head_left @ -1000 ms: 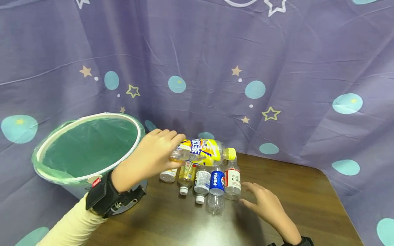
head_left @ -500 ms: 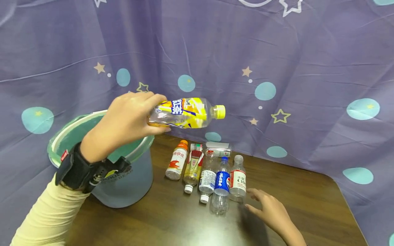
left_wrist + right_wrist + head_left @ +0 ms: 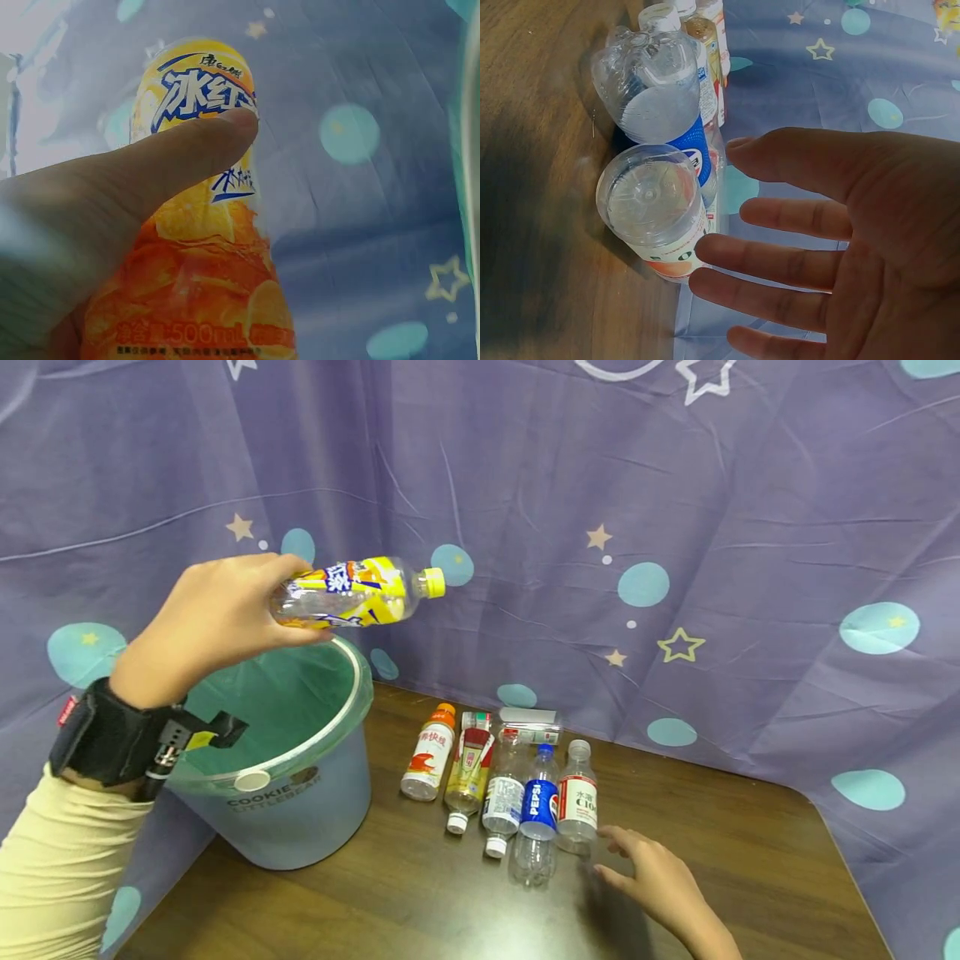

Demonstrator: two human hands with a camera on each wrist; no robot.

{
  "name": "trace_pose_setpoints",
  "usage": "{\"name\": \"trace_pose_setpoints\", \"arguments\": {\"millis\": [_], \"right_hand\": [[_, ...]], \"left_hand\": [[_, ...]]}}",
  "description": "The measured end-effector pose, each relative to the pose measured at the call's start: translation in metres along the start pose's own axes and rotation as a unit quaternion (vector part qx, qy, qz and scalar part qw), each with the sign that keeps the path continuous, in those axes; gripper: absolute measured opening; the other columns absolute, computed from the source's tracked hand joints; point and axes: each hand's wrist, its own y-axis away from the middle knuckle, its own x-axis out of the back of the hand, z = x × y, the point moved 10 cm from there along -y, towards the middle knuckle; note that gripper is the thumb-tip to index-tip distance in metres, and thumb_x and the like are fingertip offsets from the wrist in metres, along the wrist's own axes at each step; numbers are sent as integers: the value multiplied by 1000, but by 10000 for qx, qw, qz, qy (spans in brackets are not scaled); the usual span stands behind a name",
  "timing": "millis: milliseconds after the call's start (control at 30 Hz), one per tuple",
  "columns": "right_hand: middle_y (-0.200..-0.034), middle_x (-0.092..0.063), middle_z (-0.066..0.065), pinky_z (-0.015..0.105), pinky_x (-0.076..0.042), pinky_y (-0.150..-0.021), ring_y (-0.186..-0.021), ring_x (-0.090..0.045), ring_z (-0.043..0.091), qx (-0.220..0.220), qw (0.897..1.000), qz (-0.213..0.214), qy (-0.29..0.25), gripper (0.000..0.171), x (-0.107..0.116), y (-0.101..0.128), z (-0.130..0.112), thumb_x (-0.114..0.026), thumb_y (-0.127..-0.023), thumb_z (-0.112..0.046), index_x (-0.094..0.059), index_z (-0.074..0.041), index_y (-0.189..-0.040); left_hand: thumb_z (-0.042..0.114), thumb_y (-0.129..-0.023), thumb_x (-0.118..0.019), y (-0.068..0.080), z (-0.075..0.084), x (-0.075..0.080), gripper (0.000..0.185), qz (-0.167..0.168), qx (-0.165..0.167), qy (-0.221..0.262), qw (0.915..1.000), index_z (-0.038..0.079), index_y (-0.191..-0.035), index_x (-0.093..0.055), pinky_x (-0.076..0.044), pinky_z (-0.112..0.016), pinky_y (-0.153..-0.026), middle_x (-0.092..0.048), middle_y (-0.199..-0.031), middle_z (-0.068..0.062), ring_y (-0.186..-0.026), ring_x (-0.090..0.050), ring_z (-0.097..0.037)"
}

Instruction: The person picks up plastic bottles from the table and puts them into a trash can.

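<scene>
My left hand point(image 3: 217, 614) grips a yellow-labelled plastic bottle point(image 3: 352, 592) by its base and holds it on its side above the rim of a blue bin point(image 3: 300, 810) with a green liner. In the left wrist view my thumb point(image 3: 150, 172) lies across the yellow-labelled plastic bottle point(image 3: 199, 262). My right hand point(image 3: 652, 877) hovers open just above the wooden table point(image 3: 750, 860), beside a clear bottle with a red and white label point(image 3: 579, 800). In the right wrist view its spread fingers point(image 3: 795, 225) are close to that bottle's base point(image 3: 654, 206) without touching it.
Several bottles lie in a row on the table: an orange-capped one point(image 3: 429, 762), a tea bottle point(image 3: 468, 770), a clear one point(image 3: 504, 793) and a Pepsi bottle point(image 3: 536, 810). Another bottle point(image 3: 531, 725) lies behind them. A purple curtain point(image 3: 600, 527) with stars closes off the back and sides.
My left hand has lifted the yellow-labelled bottle off the row and carried it up and left, over the bin. The right hand has stayed by the bottles.
</scene>
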Motion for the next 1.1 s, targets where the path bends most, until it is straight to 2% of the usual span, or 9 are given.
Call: {"name": "trace_pose_setpoints", "arguments": {"millis": [133,300,533,600,767,933,1100], "right_hand": [[-103,-77,5,52,-58,-73,-95,-74,27,-19,10000,-46,-10,44,-2,-2,-1,-84,-81,-29,-70,-15,-121],[-104,-77,5,52,-58,-74,-95,-74,26,-47,10000,-82,3,44,-4,-3,0,-85,-81,-29,-70,-16,-120],[-104,-77,5,53,-58,-73,-94,-74,26,-55,9998,-183,-70,44,-8,-2,0,-85,-80,-28,-70,-17,-120],[-103,-77,4,53,-58,-73,-94,-74,25,-40,9998,-197,-80,44,-9,-3,1,-85,-80,-28,-70,-16,-120],[-101,-77,3,52,-58,-72,-93,-73,25,-43,9998,-203,-49,44,-10,-3,1,-85,-80,-27,-70,-16,-119],[-100,-76,2,50,-58,-73,-92,-73,24,-90,9996,-258,-83,44,-13,-3,1,-86,-79,-28,-70,-16,-119],[-100,-76,1,49,-59,-73,-92,-73,23,-126,9994,-294,-124,44,-16,-3,1,-87,-78,-29,-71,-17,-118]], "left_hand": [[40,-71,-90,2,-28,-11,55,-498,348,-173,9980,13,-114,-68,-46,-46,-59,-71,-90,-4,-72,-59,-22],[46,-70,-90,6,-60,-26,56,-1014,657,-385,9919,11,-108,-67,-42,-43,-56,-67,-81,-2,-70,-58,-22],[52,-68,-89,20,-94,-50,75,-1810,944,-408,9781,6,-122,-66,-46,-50,-61,-70,-90,-7,-82,-64,-27],[52,-68,-89,24,-101,-56,76,-2023,996,-443,9732,5,-122,-66,-46,-49,-61,-69,-90,-6,-81,-64,-27],[48,-65,-91,33,-114,-63,67,-2291,1057,-515,9663,7,-111,-68,-45,-46,-58,-69,-87,-4,-78,-62,-25],[47,-63,-92,39,-121,-65,66,-2432,1142,-515,9619,9,-110,-68,-47,-48,-59,-71,-92,-8,-81,-64,-27],[40,-58,-94,40,-127,-62,61,-2464,1167,-609,9602,9,-105,-70,-46,-51,-59,-70,-90,-11,-79,-64,-29]]}}
